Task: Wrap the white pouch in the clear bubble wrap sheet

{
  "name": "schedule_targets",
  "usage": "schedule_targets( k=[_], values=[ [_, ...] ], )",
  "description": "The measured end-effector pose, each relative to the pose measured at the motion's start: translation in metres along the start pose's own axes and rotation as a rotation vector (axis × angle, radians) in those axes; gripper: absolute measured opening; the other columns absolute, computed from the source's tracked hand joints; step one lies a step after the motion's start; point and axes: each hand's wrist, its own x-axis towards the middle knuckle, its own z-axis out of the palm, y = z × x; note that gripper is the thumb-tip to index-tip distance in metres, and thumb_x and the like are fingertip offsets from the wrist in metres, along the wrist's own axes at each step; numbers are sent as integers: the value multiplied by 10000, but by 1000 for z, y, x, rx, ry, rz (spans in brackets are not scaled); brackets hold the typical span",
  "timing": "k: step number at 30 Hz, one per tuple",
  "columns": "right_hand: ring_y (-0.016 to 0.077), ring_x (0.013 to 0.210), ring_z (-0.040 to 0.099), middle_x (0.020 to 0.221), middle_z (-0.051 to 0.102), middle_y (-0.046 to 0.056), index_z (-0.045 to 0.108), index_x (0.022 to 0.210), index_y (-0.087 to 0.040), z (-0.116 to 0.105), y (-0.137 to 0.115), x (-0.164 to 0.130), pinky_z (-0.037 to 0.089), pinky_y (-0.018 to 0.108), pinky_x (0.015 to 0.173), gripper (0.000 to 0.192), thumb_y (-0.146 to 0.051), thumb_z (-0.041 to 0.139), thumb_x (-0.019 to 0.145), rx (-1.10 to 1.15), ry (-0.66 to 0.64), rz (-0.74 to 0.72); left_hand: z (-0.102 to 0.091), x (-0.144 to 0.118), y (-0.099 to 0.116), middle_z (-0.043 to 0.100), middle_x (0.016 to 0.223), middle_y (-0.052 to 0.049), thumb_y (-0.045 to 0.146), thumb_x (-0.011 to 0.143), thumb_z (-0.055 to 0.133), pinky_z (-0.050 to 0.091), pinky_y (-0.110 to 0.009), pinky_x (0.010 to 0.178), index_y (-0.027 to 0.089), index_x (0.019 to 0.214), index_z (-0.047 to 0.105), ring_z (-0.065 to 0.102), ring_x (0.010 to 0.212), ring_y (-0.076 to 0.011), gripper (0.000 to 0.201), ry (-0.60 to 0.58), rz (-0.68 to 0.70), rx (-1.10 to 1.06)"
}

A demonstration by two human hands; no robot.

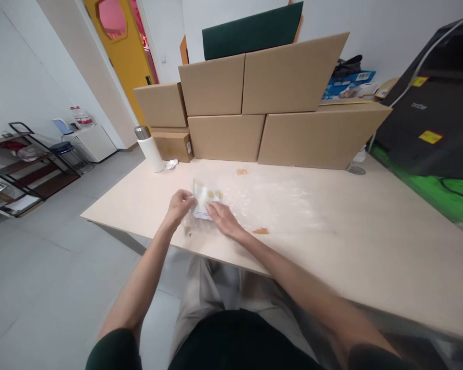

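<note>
1. Fingers of the left hand pinch the left edge of a small clear packet, lifting that side a little off the tabletop.
2. Across from it, the right hand lies flat with its fingers spread, pressing on the packet's lower right part rather than gripping it.
3. That packet sits near the front-left edge of the tabletop, between the two hands; yellowish bits show through its clear film, though what they are is too small to tell.
4. Clear plastic wrap lies spread over the tabletop just right of the packet.
5. Two small brown scraps rest on the surface, one close to the right hand and one farther back.
6. At the back left stands a white bottle with a metal cap, upright, beside a crumpled white scrap.
7. Stacked cardboard boxes form a wall along the far edge.
</note>
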Motion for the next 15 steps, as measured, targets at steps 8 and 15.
schedule_targets(
  k=[8, 15],
  values=[
    [246, 919, 665, 918, 731, 58, 667, 975, -229, -40, 0, -20, 541, 362, 766, 407, -597, 532, 867, 965, 276, 456, 75, -30, 45, 628, 1268, -110, 628, 962, 311, 476, -384, 919, 194, 1171, 679, 581, 1119, -273, 606, -315, 273, -40],
    [272, 922, 659, 874, 702, 84, 622, 836, -214, -90, 36, -57, 528, 401, 823, 226, -380, 668, 690, 727, 430, 489, 128, -49, 30, 574, 1352, -57, 420, 968, 422, 383, -505, 1006, 346, 1311, 626, 489, 1206, -325, 405, -440, 484, 728]
  ],
)
